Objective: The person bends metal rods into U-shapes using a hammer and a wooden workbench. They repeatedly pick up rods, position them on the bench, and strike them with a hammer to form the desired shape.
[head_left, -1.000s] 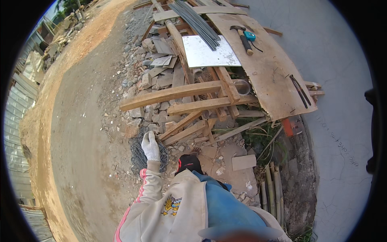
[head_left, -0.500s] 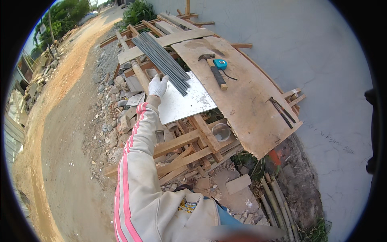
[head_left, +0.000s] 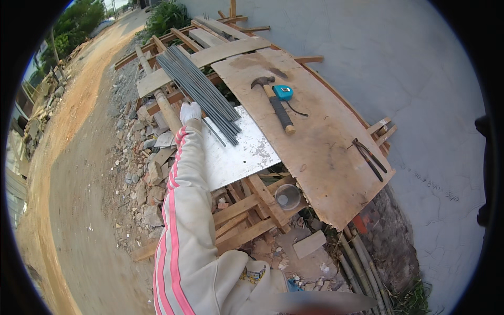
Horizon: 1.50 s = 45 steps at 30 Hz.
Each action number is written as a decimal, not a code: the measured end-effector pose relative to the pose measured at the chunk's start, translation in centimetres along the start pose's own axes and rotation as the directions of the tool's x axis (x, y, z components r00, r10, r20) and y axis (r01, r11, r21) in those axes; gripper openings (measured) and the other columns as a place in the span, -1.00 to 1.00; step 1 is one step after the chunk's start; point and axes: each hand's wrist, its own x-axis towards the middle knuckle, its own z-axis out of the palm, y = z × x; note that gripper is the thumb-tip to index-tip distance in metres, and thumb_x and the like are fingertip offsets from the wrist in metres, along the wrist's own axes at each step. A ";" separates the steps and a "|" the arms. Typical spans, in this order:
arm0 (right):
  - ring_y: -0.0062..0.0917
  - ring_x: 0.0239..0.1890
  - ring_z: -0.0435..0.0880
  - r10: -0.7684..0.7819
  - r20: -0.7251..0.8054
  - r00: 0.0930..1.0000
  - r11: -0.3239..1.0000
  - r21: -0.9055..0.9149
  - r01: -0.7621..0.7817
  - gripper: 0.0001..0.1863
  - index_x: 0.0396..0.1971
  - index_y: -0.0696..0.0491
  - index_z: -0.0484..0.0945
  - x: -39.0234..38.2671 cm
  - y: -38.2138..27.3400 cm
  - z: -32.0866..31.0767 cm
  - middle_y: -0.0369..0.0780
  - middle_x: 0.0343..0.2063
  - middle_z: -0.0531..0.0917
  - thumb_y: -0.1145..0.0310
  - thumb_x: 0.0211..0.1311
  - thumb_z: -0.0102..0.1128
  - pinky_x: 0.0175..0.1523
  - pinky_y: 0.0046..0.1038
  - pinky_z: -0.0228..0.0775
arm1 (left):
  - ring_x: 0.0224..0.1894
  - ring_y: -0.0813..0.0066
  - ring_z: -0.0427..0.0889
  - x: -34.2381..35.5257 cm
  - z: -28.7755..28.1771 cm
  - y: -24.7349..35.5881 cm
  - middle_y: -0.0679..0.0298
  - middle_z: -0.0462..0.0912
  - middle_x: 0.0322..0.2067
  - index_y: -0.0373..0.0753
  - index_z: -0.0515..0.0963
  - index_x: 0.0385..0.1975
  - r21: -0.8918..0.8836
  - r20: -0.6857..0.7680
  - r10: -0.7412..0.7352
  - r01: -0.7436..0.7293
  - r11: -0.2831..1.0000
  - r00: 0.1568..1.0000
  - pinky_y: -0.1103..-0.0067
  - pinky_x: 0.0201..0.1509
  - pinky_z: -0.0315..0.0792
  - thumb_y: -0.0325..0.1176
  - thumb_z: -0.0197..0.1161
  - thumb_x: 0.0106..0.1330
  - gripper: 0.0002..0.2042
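The left arm stretches forward, nearly straight; the right hand is out of view. A white board seems to prop the near ends of the grey rods. Left of them, the left hand curls its fingers by one separated rod; whether gripped, I cannot tell. Beyond, a plank likely supports the bundle.

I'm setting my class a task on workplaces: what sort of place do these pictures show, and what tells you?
Probably an outdoor building site, judging by the claw hammer, the bundle of grey rods and the scattered broken rubble.
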 end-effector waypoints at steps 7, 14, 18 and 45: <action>-0.36 0.07 0.59 0.017 -0.030 0.999 0.998 0.058 -0.015 -0.35 0.32 0.39 0.40 -0.3 1.0 -0.3 0.03 0.13 0.60 0.19 0.48 0.28 0.17 -0.39 0.46 | -0.72 0.51 0.44 -1.0 -3.8 0.5 0.25 0.56 -0.53 -0.17 0.50 -0.34 -0.883 0.327 -0.095 0.339 0.324 0.940 0.55 -0.73 0.29 -0.19 0.17 0.53 -0.77; -0.35 0.10 0.59 -0.129 -0.300 0.945 0.901 0.362 0.238 -0.35 0.32 0.40 0.39 -1.3 -2.8 -6.0 0.05 0.17 0.60 0.19 0.48 0.28 0.21 -0.38 0.46 | -0.69 0.53 0.42 -17.7 -5.2 9.3 0.33 0.47 -0.56 -0.21 0.41 -0.13 -0.964 0.187 0.025 0.178 0.199 0.982 0.57 -0.66 0.33 -0.21 0.15 0.56 -0.80; -0.72 -0.59 0.48 -0.211 -0.078 0.974 0.611 0.767 0.194 -0.67 -0.14 0.15 0.53 -2.6 -10.5 -11.4 -0.34 -0.51 0.54 0.20 0.42 0.38 -0.53 -0.59 0.28 | -0.65 0.47 0.49 -32.0 -6.2 12.9 0.32 0.50 -0.54 -0.23 0.38 -0.09 -0.962 0.235 0.241 0.190 0.196 0.942 0.52 -0.56 0.45 -0.26 0.15 0.58 -0.82; -0.09 -0.38 0.54 -0.636 -0.212 0.742 0.763 -0.028 0.646 -0.71 -0.16 0.03 0.67 10.7 -3.3 -24.3 -0.03 -0.42 0.59 0.12 0.36 0.34 -0.21 -0.31 0.43 | -0.23 0.53 0.67 -73.4 0.1 18.5 0.23 0.68 -0.20 -0.40 0.56 0.03 -0.461 0.857 0.514 0.420 0.782 -0.016 0.52 -0.27 0.63 -0.15 0.13 0.59 -0.63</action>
